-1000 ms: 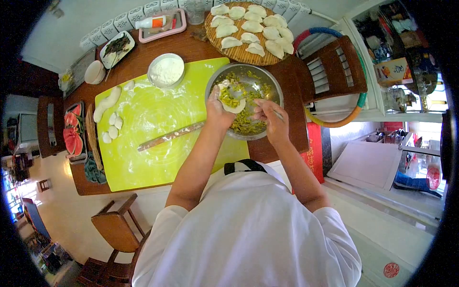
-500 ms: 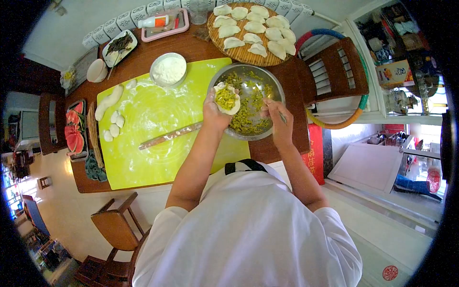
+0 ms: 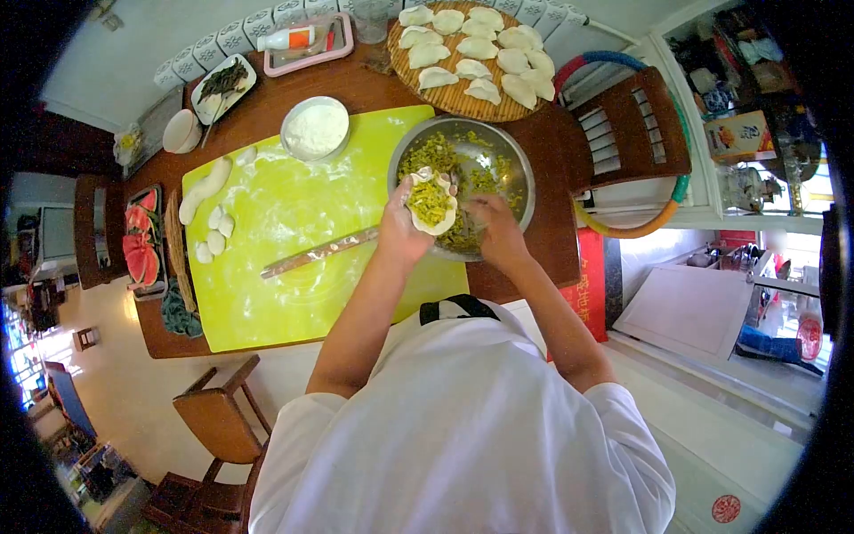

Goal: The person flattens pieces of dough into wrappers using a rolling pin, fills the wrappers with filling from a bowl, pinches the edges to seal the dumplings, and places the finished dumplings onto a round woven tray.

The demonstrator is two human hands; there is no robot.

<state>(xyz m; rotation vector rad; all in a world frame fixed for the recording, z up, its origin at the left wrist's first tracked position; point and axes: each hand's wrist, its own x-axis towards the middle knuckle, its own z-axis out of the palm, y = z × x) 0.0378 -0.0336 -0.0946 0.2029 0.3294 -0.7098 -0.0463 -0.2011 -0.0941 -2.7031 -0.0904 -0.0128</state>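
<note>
My left hand (image 3: 405, 222) holds a round dough wrapper (image 3: 433, 226) with green and yellow filling (image 3: 431, 201) heaped on it, over the left side of a steel bowl (image 3: 527, 191). Over the bowl's right side, my right hand (image 3: 496, 227) has its fingers closed around a thin utensil, mostly hidden and blurred, close to the wrapper. More chopped filling (image 3: 436, 153) lies inside the bowl. A floured rolling pin (image 3: 320, 252) rests on the green mat (image 3: 258, 311) left of my left hand.
Folded dumplings (image 3: 430, 55) cover a round woven tray (image 3: 409, 78) behind the bowl. A flour bowl (image 3: 316, 129), dough roll (image 3: 205, 190) and small dough pieces (image 3: 216, 241) are on the mat. Watermelon slices (image 3: 140, 245) lie at the table's left end; a chair (image 3: 632, 129) stands right.
My right hand has moved left and down, closer to the wrapper. In my left hand the filled wrapper has tilted, with its filling still on it. The view has shifted slightly.
</note>
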